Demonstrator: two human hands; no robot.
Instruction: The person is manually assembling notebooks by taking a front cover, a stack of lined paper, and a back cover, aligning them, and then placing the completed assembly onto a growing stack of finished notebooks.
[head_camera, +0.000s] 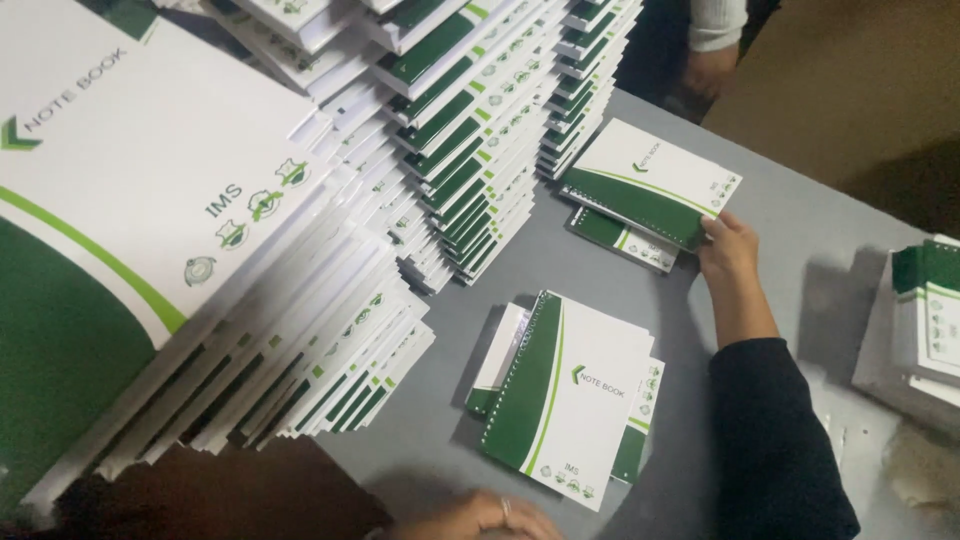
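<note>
So in the head view, the right hand (728, 245) was stretched out across the grey table (800, 230), fingers closed on the near corner of a green and white notebook (655, 180). That one sat on top of another notebook (625, 238), both lying flat just beside the base of the big leaning stack (480, 130). The arm had a dark sleeve (775, 440) on it.

The left hand (485, 518) was only peeking in at the bottom edge, with a ring on one finger. Couldn't tell what its grip was doing; it looked like it was resting near the table edge, not holding anything I could see.

Between the two hands was a small pile of notebooks (565, 400), the top one skewed over the ones under it. A nearer stack (150, 240) filled the left side, and a few more notebooks (925, 320) sat at the right edge. Another person's hand (710, 70) showed at the top, past the table.
</note>
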